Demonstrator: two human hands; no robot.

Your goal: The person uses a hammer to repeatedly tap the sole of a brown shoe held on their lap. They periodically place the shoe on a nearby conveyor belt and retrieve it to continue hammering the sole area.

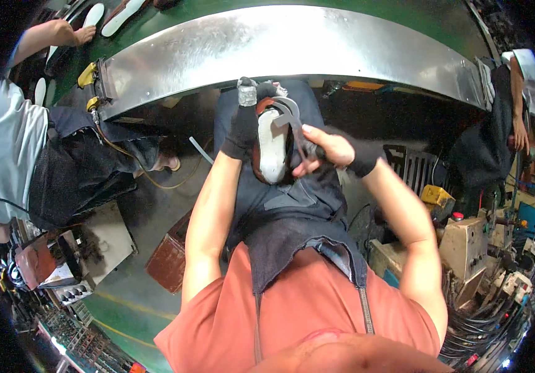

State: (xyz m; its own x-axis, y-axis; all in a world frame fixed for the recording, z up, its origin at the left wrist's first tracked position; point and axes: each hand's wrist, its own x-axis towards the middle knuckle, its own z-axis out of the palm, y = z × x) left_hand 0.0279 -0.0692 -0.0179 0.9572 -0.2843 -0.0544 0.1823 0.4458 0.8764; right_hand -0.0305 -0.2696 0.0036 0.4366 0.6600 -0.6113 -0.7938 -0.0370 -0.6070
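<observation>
A brown shoe (272, 149), bottom up with its pale sole side showing, rests over my lap. My left hand (247, 118), in a black fingerless glove with silvery tape round one finger, grips the shoe along its left side and far end. A grey flexible strip (295, 121) curves round the far end of the shoe and down its right side. My right hand (333, 151), gloved in black too, is closed on the strip beside the shoe's right edge; the fingers are partly hidden. A dark apron (301, 248) lies beneath.
A curved metal bench (218, 50) spans the far side, before a green surface with pale-soled shoes (123, 17). Co-workers sit left and right. A yellow-handled tool (88, 74) hangs at the bench's left end; a brown box (169, 261) and machine housings (463, 248) stand nearby.
</observation>
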